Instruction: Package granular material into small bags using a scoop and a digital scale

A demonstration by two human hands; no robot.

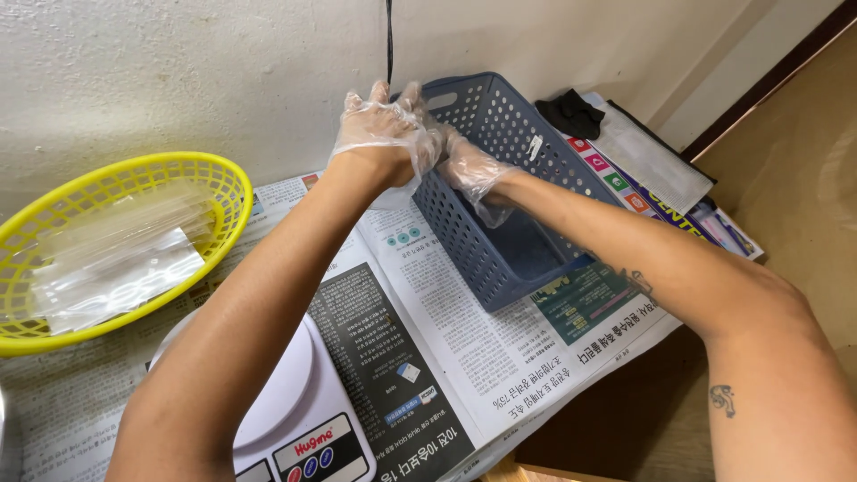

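- Our left hand point(379, 134) stands open-fingered just left of the blue basket point(509, 259).
- Our right hand point(460, 161) pinches the left hand's thin plastic glove point(357, 120), above that basket's near corner.
- Hard tugging could tear it.

We see clear plastic bags point(120, 259) stacked flat in the yellow basket point(228, 183) at left, a small white tag point(535, 147) on the blue basket's point(473, 241) far wall, and a red-and-white oval label point(312, 444) on the white scale point(286, 402).
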